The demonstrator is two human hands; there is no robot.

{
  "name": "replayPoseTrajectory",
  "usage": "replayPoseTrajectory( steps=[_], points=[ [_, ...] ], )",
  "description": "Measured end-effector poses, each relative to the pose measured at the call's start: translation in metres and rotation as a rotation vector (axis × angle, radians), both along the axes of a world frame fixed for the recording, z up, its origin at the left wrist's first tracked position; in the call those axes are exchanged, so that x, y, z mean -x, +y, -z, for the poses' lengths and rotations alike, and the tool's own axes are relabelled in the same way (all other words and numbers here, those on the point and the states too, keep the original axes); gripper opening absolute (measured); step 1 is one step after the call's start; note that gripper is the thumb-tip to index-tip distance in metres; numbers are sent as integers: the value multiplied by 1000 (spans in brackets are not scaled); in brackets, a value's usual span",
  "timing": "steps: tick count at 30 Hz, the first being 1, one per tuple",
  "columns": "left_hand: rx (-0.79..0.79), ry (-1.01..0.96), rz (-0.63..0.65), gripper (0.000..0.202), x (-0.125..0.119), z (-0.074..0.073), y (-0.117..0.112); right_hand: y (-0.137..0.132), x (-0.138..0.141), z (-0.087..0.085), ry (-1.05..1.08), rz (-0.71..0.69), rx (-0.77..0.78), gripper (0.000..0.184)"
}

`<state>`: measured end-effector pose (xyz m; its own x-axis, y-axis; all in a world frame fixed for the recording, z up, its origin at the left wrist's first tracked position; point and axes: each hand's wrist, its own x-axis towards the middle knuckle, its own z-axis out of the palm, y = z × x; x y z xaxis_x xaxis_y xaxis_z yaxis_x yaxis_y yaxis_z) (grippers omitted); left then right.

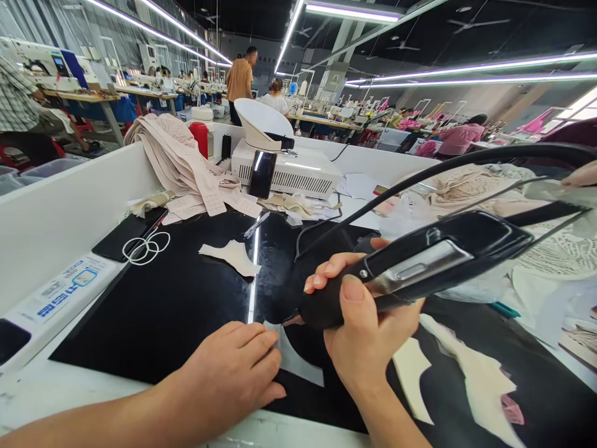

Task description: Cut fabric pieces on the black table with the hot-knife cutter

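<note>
My right hand (373,330) wraps around a black handheld power tool (415,267) with a silver lever along its side. The tool tilts, its dark rounded end low over the black mat (186,317) and its back end raised to the right. My left hand (233,373) rests flat on the mat, fingers stretched out and fingertips at the edge of a translucent white curved fabric piece (303,367). The tool's tip is close to this piece; whether they touch is hidden. A cream cut piece (233,256) lies further back on the mat.
Cream cut pieces (476,379) lie at the right. A thick black cable (401,183) arches behind the tool. At the back are a vented white box (289,171), an upright phone (262,174) and stacked beige fabric (172,162). A coiled white cord (146,247) lies left.
</note>
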<state>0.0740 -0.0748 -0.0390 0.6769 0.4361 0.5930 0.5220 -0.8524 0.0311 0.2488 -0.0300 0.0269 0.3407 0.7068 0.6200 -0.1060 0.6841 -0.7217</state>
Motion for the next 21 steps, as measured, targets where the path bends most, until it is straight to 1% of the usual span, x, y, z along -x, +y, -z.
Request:
replayPoseTrajectory(
  steps=[5,13,21],
  points=[
    [3,-3,-1,27,1,1,2,0,3,1,2,32,3,43],
    [10,25,1,27,3,3,3,-1,8,-1,54,-16,32,46],
    [36,49,7,28,1,6,1,1,9,2,26,16,32,47]
  ],
)
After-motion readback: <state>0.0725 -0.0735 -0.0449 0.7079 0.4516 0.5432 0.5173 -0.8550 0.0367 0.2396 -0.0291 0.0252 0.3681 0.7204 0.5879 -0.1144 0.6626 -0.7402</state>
